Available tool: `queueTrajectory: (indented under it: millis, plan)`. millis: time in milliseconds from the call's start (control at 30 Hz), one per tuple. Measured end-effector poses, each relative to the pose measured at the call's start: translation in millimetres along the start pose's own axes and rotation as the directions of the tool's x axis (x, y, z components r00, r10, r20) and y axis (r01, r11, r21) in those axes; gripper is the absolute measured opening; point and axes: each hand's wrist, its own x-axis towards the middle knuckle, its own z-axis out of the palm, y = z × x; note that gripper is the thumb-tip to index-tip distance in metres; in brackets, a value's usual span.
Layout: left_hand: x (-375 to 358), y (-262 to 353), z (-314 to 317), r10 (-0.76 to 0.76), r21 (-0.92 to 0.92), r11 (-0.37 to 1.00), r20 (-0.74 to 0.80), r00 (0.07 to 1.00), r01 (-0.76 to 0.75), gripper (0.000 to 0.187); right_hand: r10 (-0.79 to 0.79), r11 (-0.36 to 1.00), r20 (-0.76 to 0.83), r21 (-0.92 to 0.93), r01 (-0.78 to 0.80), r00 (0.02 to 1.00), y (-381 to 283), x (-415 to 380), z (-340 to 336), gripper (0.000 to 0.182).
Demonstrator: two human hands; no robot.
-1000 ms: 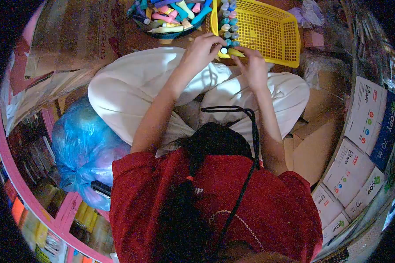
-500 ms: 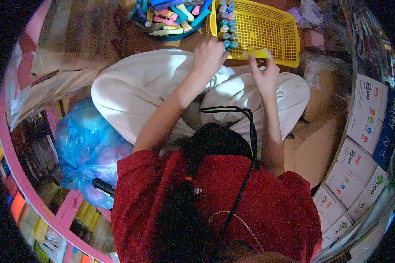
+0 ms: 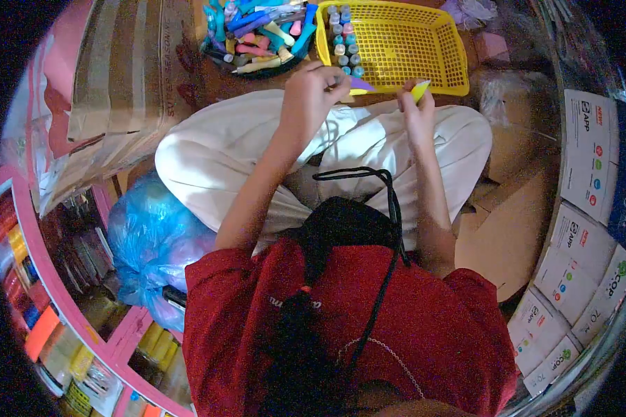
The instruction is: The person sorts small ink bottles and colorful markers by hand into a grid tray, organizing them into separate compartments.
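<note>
My left hand [image 3: 314, 97] is closed in a pinch in front of the yellow basket [image 3: 459, 52]. A purple, pointed, tube-like piece [image 3: 363, 84] sticks out from its fingertips to the right. My right hand [image 3: 417, 115] is shut on a yellow tube [image 3: 419, 91] with a whitish tip, pointing up and to the right. Both hands are above my lap, apart from each other. Small bottles [image 3: 339, 50] with grey and teal tops stand in rows along the basket's left side. A dark round basin [image 3: 219, 64] left of the basket holds a heap of colourful tubes.
A large cardboard box [image 3: 129, 69] stands at the left, with a blue plastic bag [image 3: 153, 229] near my left knee. A pink shelf [image 3: 129, 340] lies behind it. White paper boxes [image 3: 577, 250] are stacked at the right, beside flattened cardboard [image 3: 504, 236].
My left hand has drawn back from the basket's edge, and a purple piece now shows in its fingers. My right hand has tilted the yellow tube from level to upward. The view has shifted slightly.
</note>
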Motion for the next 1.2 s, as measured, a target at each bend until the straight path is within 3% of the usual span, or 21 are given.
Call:
queueTrajectory:
  millis: [67, 167, 267, 333, 433, 533, 567, 667, 867, 967, 1067, 1200]
  plan:
    - [-1.4, -0.1, -2.7, -0.101, -0.146, 0.984, -0.005, 0.995, 0.099, 0.022, -0.013, 0.988, -0.028, -0.152, 0.009, 1.000, -17.1, -2.5, 9.0, 0.021]
    - [-7.2, -12.5, 4.8, -0.228, -0.313, 0.922, 0.041, 0.973, 0.229, 0.025, -0.135, 0.991, 0.097, 0.006, 0.135, 0.986, -31.9, -8.2, 17.3, 0.023]
    - [-10.5, -25.4, 14.4, -0.254, -0.353, 0.890, 0.138, 0.957, 0.287, 0.026, -0.065, 0.997, 0.147, 0.040, 0.059, 0.987, -37.3, -11.8, 19.1, 0.018]
    - [-10.9, -25.9, 17.2, -0.235, -0.314, 0.906, 0.189, 0.953, 0.285, 0.026, -0.151, 0.974, 0.108, -0.154, 0.167, 0.983, -30.3, -6.4, 15.9, 0.015]
    - [-7.7, -34.7, 19.9, -0.087, -0.093, 0.992, -0.001, 0.996, 0.086, 0.019, -0.298, 0.873, 0.122, -0.366, 0.322, 0.947, -39.8, -2.5, 15.7, 0.017]
    - [0.3, -46.7, 12.9, -0.041, -0.125, 0.992, -0.043, 0.998, 0.036, 0.019, -0.407, 0.789, 0.159, -0.436, 0.433, 0.900, -37.1, 2.2, 22.4, 0.018]
    - [0.2, -46.7, 10.9, -0.092, -0.120, 0.989, -0.023, 0.995, 0.089, 0.018, -0.436, 0.768, 0.169, -0.442, 0.464, 0.884, -34.4, 3.8, 25.5, 0.017]
    - [-3.2, -56.9, 11.9, -0.114, -0.181, 0.977, -0.012, 0.993, 0.110, 0.018, -0.397, 0.767, 0.209, -0.459, 0.448, 0.894, -33.3, 3.5, 35.4, 0.034]
    - [-2.7, -62.4, 16.1, -0.126, -0.200, 0.973, -0.041, 0.991, 0.115, 0.017, -0.387, 0.696, 0.283, -0.535, 0.479, 0.878, -36.3, 2.8, 49.7, 0.033]
    - [1.1, -56.0, 11.5, -0.035, -0.212, 0.977, -0.006, 0.999, 0.033, 0.016, -0.378, 0.713, 0.284, -0.517, 0.473, 0.881, -32.0, 4.7, 54.5, 0.033]
    - [1.8, -56.0, 17.7, 0.133, -0.078, 0.988, 0.010, 0.991, -0.132, 0.014, -0.345, 0.720, 0.288, -0.530, 0.449, 0.893, -27.6, 4.6, 58.5, 0.033]
    - [1.3, -55.8, 26.2, 0.216, 0.085, 0.973, 0.015, 0.976, -0.217, 0.014, -0.362, 0.726, 0.286, -0.510, 0.461, 0.887, -18.8, 7.3, 59.2, 0.033]
